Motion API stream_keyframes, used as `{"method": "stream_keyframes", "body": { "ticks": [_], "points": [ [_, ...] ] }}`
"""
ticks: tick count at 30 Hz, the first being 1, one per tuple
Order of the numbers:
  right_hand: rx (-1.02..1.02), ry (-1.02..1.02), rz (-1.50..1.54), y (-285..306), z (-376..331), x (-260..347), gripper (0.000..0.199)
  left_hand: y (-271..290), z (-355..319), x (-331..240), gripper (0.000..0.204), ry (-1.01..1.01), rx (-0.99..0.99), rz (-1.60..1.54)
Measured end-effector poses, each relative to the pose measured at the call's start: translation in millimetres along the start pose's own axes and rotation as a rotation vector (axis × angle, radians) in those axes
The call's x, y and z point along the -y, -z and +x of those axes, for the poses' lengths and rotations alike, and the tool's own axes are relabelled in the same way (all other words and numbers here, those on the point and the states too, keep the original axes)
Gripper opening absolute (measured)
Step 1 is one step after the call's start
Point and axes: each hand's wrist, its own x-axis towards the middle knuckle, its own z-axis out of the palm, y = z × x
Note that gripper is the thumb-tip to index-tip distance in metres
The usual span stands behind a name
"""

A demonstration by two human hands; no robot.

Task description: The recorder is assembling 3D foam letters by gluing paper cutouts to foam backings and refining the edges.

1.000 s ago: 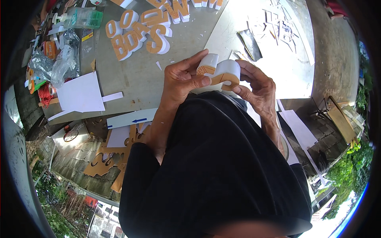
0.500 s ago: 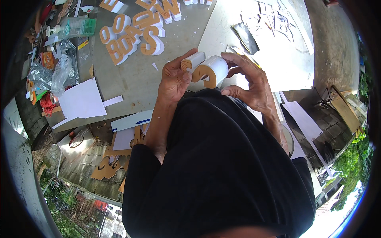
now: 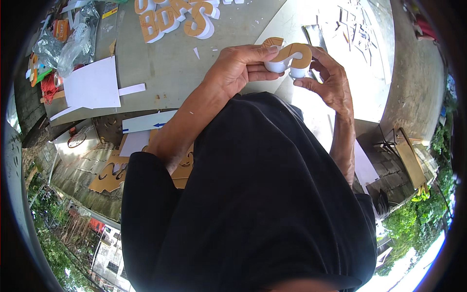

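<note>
Above the near edge of the table I hold a curved, S-shaped block letter (image 3: 300, 53) with a brown face and white sides. My left hand (image 3: 238, 67) grips its left end, thumb on the brown face and fingers underneath. Around its right end my right hand (image 3: 331, 80) is closed, fingers at the far side and thumb at the lower white edge. The brown face is turned upward. Farther back on the table stand several similar block letters (image 3: 198, 24) with brown faces and white sides.
A white sheet (image 3: 91, 85) lies at the table's left, near clear plastic bags (image 3: 73, 53) and red cord (image 3: 48, 88). A bright white board (image 3: 374, 92) covers the right side, with thin dark cut-outs (image 3: 357, 34) on it. Brown cut-out sheets (image 3: 108, 177) sit below the table's edge.
Both hands have shifted right with the block letter and turned it, so its brown face now points up. The right hand has closed in on its end. The whole view has shifted.
</note>
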Motion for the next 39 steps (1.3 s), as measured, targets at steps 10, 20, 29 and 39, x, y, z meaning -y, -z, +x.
{"method": "stream_keyframes", "body": {
  "ticks": [10,20,29,39],
  "points": [
    [-0.096,-0.060,0.393,-10.7,-6.8,-15.1,0.066,-28.1,-6.1,-6.9,0.046,-0.201,-0.152,0.295],
    [-0.076,-0.002,0.522,-9.2,-8.6,-17.1,0.077,-24.8,-1.4,-6.9,0.051,-0.293,-0.155,0.480],
    [0.049,-0.280,0.717,3.1,-10.5,-3.7,0.068,-22.5,1.6,-34.0,0.063,-0.289,-0.046,0.766],
    [-0.058,-0.342,0.886,-10.2,-13.3,-2.3,0.051,-21.3,31.2,-51.9,0.060,-0.214,0.085,0.796]
  ]
}}
